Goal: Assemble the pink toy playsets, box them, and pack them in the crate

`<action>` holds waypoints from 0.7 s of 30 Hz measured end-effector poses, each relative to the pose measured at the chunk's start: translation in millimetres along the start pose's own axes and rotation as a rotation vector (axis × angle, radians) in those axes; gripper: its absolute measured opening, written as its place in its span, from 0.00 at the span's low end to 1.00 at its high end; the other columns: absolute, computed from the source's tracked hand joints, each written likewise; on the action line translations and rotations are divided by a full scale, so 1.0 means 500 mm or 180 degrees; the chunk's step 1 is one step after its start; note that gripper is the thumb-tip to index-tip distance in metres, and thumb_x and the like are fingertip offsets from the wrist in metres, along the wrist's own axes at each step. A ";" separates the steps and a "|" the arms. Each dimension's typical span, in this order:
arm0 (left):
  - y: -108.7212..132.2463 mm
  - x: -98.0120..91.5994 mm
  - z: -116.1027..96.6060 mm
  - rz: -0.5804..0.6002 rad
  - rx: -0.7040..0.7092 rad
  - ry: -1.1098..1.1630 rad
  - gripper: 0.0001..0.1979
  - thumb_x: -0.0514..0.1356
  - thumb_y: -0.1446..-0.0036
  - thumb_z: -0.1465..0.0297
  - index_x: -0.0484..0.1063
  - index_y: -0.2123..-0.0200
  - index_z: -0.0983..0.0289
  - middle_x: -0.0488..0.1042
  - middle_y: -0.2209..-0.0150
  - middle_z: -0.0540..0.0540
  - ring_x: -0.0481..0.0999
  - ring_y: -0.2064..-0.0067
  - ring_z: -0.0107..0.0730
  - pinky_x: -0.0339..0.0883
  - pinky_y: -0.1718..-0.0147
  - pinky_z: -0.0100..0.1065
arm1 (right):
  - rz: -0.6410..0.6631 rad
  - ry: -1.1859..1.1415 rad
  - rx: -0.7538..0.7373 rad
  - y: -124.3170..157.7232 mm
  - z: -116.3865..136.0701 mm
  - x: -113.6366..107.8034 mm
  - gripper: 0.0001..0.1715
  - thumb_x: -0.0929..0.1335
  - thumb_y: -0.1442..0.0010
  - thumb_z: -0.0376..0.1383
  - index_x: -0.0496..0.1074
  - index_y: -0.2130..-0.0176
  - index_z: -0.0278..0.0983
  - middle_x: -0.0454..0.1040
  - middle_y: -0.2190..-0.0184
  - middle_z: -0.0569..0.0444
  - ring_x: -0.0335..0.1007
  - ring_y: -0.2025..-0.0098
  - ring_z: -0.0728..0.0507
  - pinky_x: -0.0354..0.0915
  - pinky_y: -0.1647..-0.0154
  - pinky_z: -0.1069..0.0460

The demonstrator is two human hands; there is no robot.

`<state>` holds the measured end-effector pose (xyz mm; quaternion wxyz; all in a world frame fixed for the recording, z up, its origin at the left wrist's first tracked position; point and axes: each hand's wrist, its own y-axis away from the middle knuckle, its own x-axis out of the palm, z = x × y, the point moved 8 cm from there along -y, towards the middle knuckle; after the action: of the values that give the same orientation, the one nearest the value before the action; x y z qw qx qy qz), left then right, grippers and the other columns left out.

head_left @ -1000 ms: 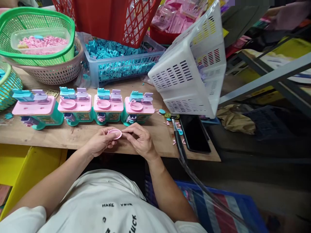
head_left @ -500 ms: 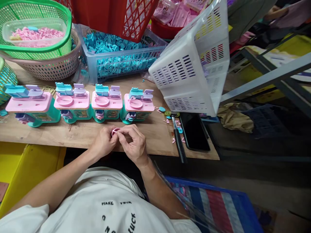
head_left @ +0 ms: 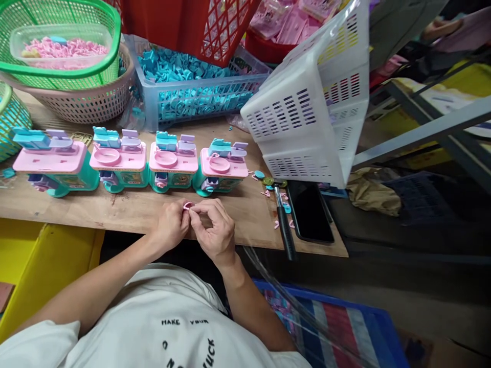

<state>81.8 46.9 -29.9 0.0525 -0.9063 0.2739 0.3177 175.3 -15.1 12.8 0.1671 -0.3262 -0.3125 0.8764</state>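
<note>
Near the table's front edge, my left hand [head_left: 171, 223] is closed on a small pink ring-shaped part [head_left: 188, 205]. The thumb and fingers of my right hand [head_left: 215, 228] pinch the same part from the right. Behind them stand pink and teal toy units in a row. The leftmost unit [head_left: 53, 158] has no pink ring on top. The second unit [head_left: 118, 161], the third unit [head_left: 173, 163] and the rightmost unit [head_left: 226, 166] each carry a pink ring on top. All have blue and lilac pieces at the back.
A hammer [head_left: 284, 225] and a black phone [head_left: 310, 210] lie at the right, beside small pink and blue pieces. Behind are a green basket [head_left: 57, 74], a clear crate [head_left: 207, 84] of blue parts and a tilted white basket [head_left: 291, 115].
The whole view has shifted slightly, with the table items a little further right. Both hands still hold the pink part, which now shows less between the fingers.
</note>
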 end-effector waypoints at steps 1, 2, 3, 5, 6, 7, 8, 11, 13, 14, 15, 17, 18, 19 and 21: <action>0.001 0.000 0.000 -0.0018 -0.0018 -0.0221 0.10 0.50 0.39 0.75 0.72 0.65 0.65 0.78 0.68 0.59 0.75 0.66 0.37 0.62 0.65 0.33 | -0.0012 0.0053 -0.0036 0.002 0.003 0.000 0.05 0.67 0.34 0.31 0.72 0.63 0.39 0.76 0.67 0.50 0.72 0.62 0.43 0.70 0.58 0.48; 0.001 -0.001 0.000 -0.0037 -0.0045 -0.0449 0.10 0.50 0.38 0.74 0.72 0.64 0.65 0.78 0.67 0.60 0.76 0.65 0.39 0.62 0.65 0.34 | -0.0024 0.0096 -0.0060 0.004 0.006 0.000 0.05 0.66 0.33 0.31 0.72 0.63 0.39 0.76 0.67 0.50 0.72 0.62 0.43 0.70 0.58 0.47; 0.002 0.000 0.002 -0.0054 -0.0074 -0.0666 0.10 0.50 0.37 0.73 0.72 0.63 0.65 0.79 0.66 0.62 0.77 0.65 0.41 0.62 0.65 0.35 | -0.0033 0.0125 -0.0066 0.006 0.008 0.000 0.05 0.66 0.33 0.31 0.72 0.62 0.39 0.76 0.67 0.50 0.72 0.62 0.43 0.70 0.58 0.47; 0.003 0.001 0.005 -0.0068 -0.0122 -0.1020 0.11 0.50 0.36 0.72 0.72 0.60 0.66 0.79 0.63 0.64 0.78 0.62 0.44 0.63 0.64 0.36 | -0.0032 0.0152 -0.0024 0.012 0.008 0.003 0.05 0.66 0.33 0.31 0.72 0.61 0.40 0.76 0.66 0.50 0.72 0.61 0.43 0.70 0.58 0.47; 0.004 0.003 0.006 -0.0055 -0.0137 -0.1156 0.11 0.50 0.35 0.71 0.72 0.58 0.66 0.80 0.61 0.64 0.78 0.61 0.44 0.63 0.64 0.36 | -0.0023 0.0159 0.0014 0.015 0.006 0.005 0.06 0.66 0.33 0.31 0.72 0.61 0.40 0.76 0.66 0.50 0.72 0.61 0.43 0.70 0.58 0.46; 0.004 0.005 0.008 -0.0037 -0.0147 -0.1269 0.11 0.50 0.35 0.71 0.71 0.56 0.66 0.80 0.60 0.65 0.79 0.61 0.44 0.64 0.64 0.36 | -0.0015 0.0177 0.0042 0.018 0.005 0.008 0.06 0.66 0.33 0.32 0.72 0.61 0.40 0.76 0.66 0.50 0.72 0.61 0.42 0.70 0.58 0.46; 0.005 0.007 0.009 -0.0018 -0.0155 -0.1362 0.12 0.50 0.34 0.71 0.71 0.55 0.66 0.80 0.59 0.65 0.79 0.60 0.44 0.64 0.64 0.36 | -0.0015 0.0209 0.0049 0.021 0.005 0.010 0.06 0.65 0.33 0.32 0.72 0.61 0.40 0.76 0.66 0.50 0.72 0.61 0.42 0.69 0.58 0.46; 0.006 0.011 0.011 0.0076 -0.0199 -0.1540 0.12 0.50 0.34 0.71 0.70 0.52 0.67 0.79 0.56 0.66 0.79 0.58 0.45 0.64 0.64 0.37 | -0.0026 0.0407 -0.0019 0.026 0.008 0.015 0.07 0.65 0.33 0.31 0.72 0.63 0.40 0.75 0.68 0.49 0.70 0.62 0.41 0.67 0.58 0.45; 0.006 0.013 0.011 0.0156 -0.0220 -0.1605 0.13 0.49 0.33 0.72 0.70 0.51 0.68 0.78 0.54 0.68 0.80 0.57 0.48 0.64 0.63 0.38 | 0.0042 0.0510 -0.0042 0.027 0.008 0.021 0.08 0.65 0.33 0.31 0.72 0.63 0.40 0.75 0.68 0.49 0.70 0.62 0.41 0.66 0.57 0.45; 0.005 0.014 0.012 0.0203 -0.0230 -0.1642 0.14 0.48 0.33 0.72 0.70 0.51 0.68 0.78 0.54 0.68 0.80 0.57 0.49 0.65 0.63 0.38 | 0.0089 0.0526 -0.0028 0.027 0.006 0.024 0.08 0.64 0.33 0.31 0.72 0.63 0.40 0.75 0.68 0.49 0.70 0.62 0.41 0.65 0.57 0.44; 0.004 0.015 0.014 0.0244 -0.0237 -0.1676 0.14 0.48 0.33 0.72 0.70 0.51 0.68 0.78 0.54 0.69 0.80 0.58 0.49 0.65 0.63 0.39 | 0.0126 0.0517 -0.0004 0.027 0.004 0.026 0.09 0.64 0.33 0.31 0.72 0.64 0.40 0.75 0.67 0.49 0.70 0.62 0.41 0.65 0.56 0.44; 0.003 0.016 0.019 0.0272 -0.0214 -0.1656 0.13 0.50 0.34 0.72 0.71 0.52 0.68 0.78 0.55 0.69 0.80 0.58 0.49 0.66 0.63 0.39 | 0.0150 0.0404 0.0078 0.026 -0.002 0.028 0.09 0.64 0.33 0.31 0.73 0.64 0.40 0.76 0.67 0.49 0.71 0.62 0.41 0.66 0.56 0.44; 0.002 0.014 0.021 0.0234 -0.0176 -0.1568 0.13 0.51 0.34 0.71 0.71 0.53 0.67 0.79 0.55 0.68 0.80 0.57 0.49 0.66 0.62 0.38 | 0.0136 0.0309 0.0147 0.025 -0.006 0.028 0.08 0.65 0.33 0.32 0.73 0.64 0.40 0.76 0.67 0.49 0.72 0.62 0.42 0.67 0.56 0.44; 0.003 0.011 0.022 0.0143 -0.0130 -0.1429 0.13 0.52 0.34 0.70 0.71 0.51 0.66 0.79 0.55 0.66 0.80 0.57 0.48 0.67 0.62 0.38 | 0.0105 0.0199 0.0231 0.024 -0.011 0.027 0.08 0.65 0.33 0.33 0.73 0.63 0.40 0.77 0.67 0.50 0.72 0.61 0.42 0.68 0.56 0.45; 0.006 -0.003 0.025 -0.0157 -0.0038 -0.1075 0.15 0.52 0.34 0.69 0.70 0.47 0.64 0.80 0.54 0.64 0.80 0.55 0.46 0.67 0.59 0.37 | 0.0001 -0.0027 0.0391 0.022 -0.019 0.024 0.07 0.66 0.32 0.35 0.74 0.63 0.40 0.77 0.67 0.50 0.74 0.61 0.43 0.70 0.57 0.46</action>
<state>72.7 48.5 -38.7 0.1002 -0.8467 0.2369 0.4657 171.8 -13.1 -5.6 0.1853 -0.3116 -0.2588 0.8953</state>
